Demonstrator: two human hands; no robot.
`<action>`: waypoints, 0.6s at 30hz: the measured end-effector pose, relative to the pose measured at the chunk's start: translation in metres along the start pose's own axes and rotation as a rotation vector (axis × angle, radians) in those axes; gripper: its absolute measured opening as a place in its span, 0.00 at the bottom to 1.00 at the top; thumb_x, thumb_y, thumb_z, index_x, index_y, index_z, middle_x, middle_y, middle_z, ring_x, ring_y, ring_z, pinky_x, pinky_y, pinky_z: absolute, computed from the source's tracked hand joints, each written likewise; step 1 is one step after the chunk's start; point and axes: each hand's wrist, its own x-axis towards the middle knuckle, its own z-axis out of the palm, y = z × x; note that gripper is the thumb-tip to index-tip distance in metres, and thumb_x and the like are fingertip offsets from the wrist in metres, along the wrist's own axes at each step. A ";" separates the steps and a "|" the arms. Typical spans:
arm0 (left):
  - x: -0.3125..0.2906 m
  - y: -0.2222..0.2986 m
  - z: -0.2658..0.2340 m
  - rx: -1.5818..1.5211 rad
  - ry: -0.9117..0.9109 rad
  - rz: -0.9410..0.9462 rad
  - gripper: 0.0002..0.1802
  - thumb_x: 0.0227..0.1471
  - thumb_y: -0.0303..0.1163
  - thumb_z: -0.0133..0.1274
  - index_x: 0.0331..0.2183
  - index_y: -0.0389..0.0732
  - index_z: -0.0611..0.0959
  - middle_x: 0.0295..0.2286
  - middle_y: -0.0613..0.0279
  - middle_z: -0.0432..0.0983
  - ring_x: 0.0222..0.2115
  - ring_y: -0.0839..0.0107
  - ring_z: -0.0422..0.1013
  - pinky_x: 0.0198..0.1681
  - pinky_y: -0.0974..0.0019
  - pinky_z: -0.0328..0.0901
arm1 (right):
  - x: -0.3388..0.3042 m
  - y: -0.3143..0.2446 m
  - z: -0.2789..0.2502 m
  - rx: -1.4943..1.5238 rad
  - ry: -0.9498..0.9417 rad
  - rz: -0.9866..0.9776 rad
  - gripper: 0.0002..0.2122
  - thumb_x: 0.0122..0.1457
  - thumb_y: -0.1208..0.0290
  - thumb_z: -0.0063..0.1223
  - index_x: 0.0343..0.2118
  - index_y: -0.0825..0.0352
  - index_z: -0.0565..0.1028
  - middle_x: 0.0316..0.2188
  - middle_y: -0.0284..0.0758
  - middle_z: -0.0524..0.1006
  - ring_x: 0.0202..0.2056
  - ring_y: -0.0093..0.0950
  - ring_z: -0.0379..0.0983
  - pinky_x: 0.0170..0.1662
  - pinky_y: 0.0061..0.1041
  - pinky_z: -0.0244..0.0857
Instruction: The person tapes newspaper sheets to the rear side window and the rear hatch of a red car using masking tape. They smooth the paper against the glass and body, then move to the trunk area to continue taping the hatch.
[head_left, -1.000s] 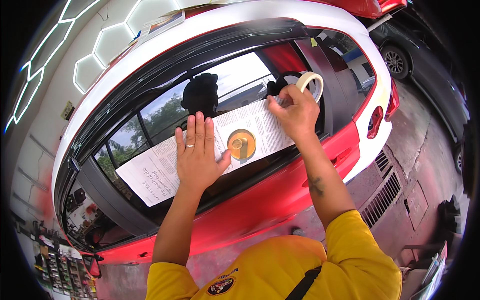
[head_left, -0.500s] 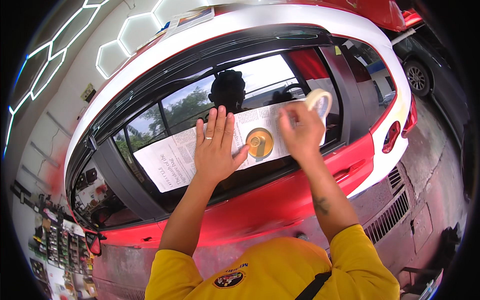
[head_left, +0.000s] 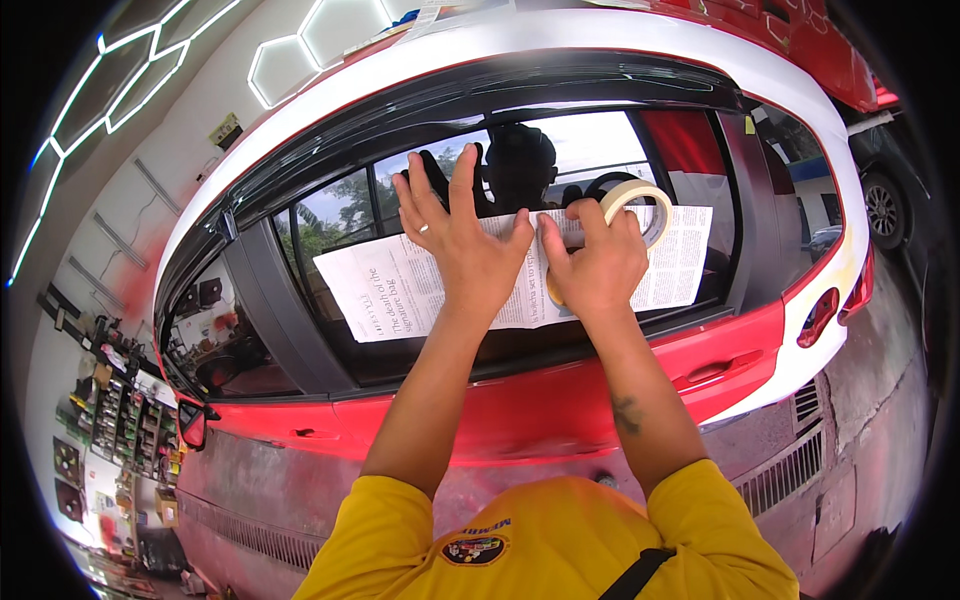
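Note:
A folded sheet of newspaper (head_left: 670, 262) lies lengthwise across the lower part of a car's side window (head_left: 590, 140). Over its middle is my left hand (head_left: 462, 250), open, fingers spread, the upper ones reaching past the paper's top edge; whether it touches the paper I cannot tell. My right hand (head_left: 600, 265) is closed on a roll of cream masking tape (head_left: 661, 208), which stands out beyond its fingers. The thumbs of both hands are close together near the upper edge. A round gold picture on the paper is mostly hidden behind my right hand.
The red door (head_left: 520, 420) with its handle (head_left: 710, 370) is below the window. A side mirror (head_left: 192, 423) sticks out at the left. A floor drain grate (head_left: 785, 465) is at the lower right, a dark car (head_left: 890, 215) at the far right, and stocked shelves (head_left: 125, 415) at the far left.
My left hand has come up from lying flat on the paper and spread its fingers. The right hand, still holding the tape, has moved left toward it. The whole view has shifted.

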 end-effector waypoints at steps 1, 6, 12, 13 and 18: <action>0.002 -0.004 -0.003 -0.015 -0.011 -0.003 0.55 0.43 0.36 0.76 0.71 0.57 0.69 0.74 0.36 0.41 0.74 0.27 0.35 0.71 0.26 0.38 | 0.000 0.001 -0.001 -0.022 -0.017 0.012 0.14 0.53 0.54 0.75 0.33 0.57 0.82 0.28 0.35 0.76 0.32 0.39 0.75 0.30 0.41 0.67; 0.005 -0.036 -0.024 0.018 0.006 0.073 0.62 0.39 0.38 0.79 0.73 0.56 0.65 0.74 0.35 0.38 0.74 0.28 0.33 0.72 0.26 0.37 | 0.001 0.001 0.001 -0.003 0.003 -0.003 0.14 0.52 0.56 0.76 0.32 0.57 0.82 0.26 0.36 0.75 0.30 0.40 0.74 0.29 0.42 0.66; 0.011 -0.071 -0.050 0.121 0.004 0.005 0.69 0.39 0.42 0.80 0.75 0.54 0.58 0.74 0.33 0.32 0.75 0.29 0.29 0.72 0.27 0.34 | -0.001 0.002 0.003 -0.014 -0.002 0.020 0.14 0.52 0.55 0.76 0.32 0.56 0.83 0.27 0.34 0.77 0.31 0.39 0.75 0.29 0.41 0.67; 0.012 -0.076 -0.056 0.160 -0.012 -0.004 0.71 0.38 0.43 0.80 0.76 0.54 0.56 0.75 0.34 0.31 0.75 0.30 0.29 0.71 0.25 0.34 | -0.001 0.002 0.004 -0.013 -0.004 0.024 0.14 0.52 0.55 0.76 0.32 0.56 0.83 0.27 0.34 0.77 0.31 0.39 0.75 0.30 0.41 0.67; 0.018 -0.100 -0.078 0.221 -0.016 -0.041 0.73 0.37 0.45 0.81 0.77 0.53 0.53 0.75 0.34 0.31 0.75 0.30 0.28 0.70 0.22 0.33 | -0.001 0.002 0.005 -0.056 -0.017 0.046 0.14 0.52 0.53 0.76 0.31 0.56 0.82 0.26 0.33 0.76 0.31 0.36 0.75 0.29 0.40 0.67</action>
